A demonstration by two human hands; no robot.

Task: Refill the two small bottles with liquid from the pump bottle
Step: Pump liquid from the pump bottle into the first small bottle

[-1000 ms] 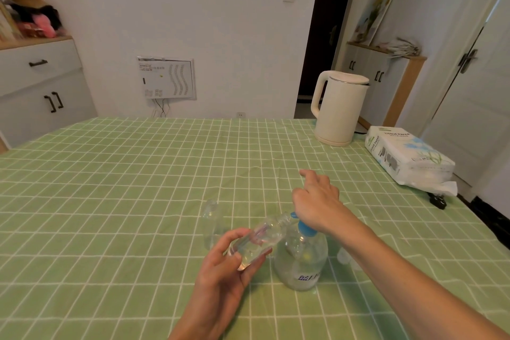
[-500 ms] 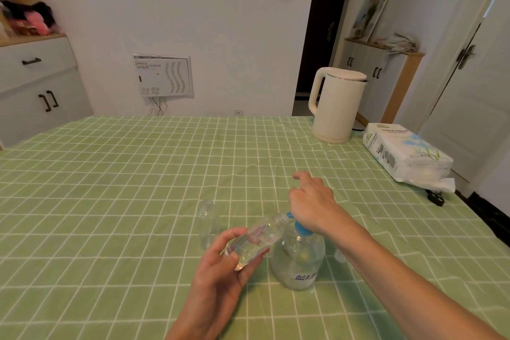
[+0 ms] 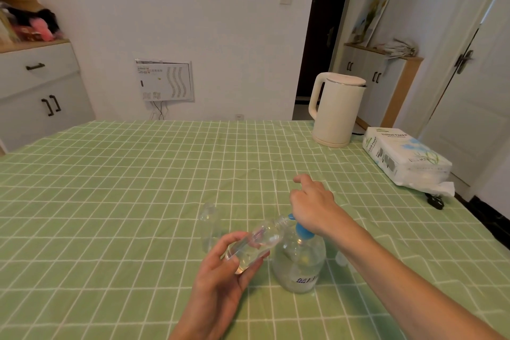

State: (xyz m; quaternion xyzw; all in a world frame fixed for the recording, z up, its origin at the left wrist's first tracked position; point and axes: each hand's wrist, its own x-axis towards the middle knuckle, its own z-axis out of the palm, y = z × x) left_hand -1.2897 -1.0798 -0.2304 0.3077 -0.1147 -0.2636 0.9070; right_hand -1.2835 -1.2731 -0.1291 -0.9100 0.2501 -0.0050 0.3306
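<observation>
Cream kettle (image 3: 336,112) and tissue pack (image 3: 405,159) near the green checked tablecloth's (image 3: 124,174) far-right corner.

The right hand (image 3: 311,207) covers the pump head of the pump bottle (image 3: 299,262); only the blue neck shows, and how the fingers lie on the head cannot be seen. The label on this bottle is too blurred to read. The left hand (image 3: 220,270) partly covers the base of the small bottle (image 3: 256,243). A white thing (image 3: 341,258) is mostly hidden behind the right forearm. The lower edge cuts off both forearms.
</observation>
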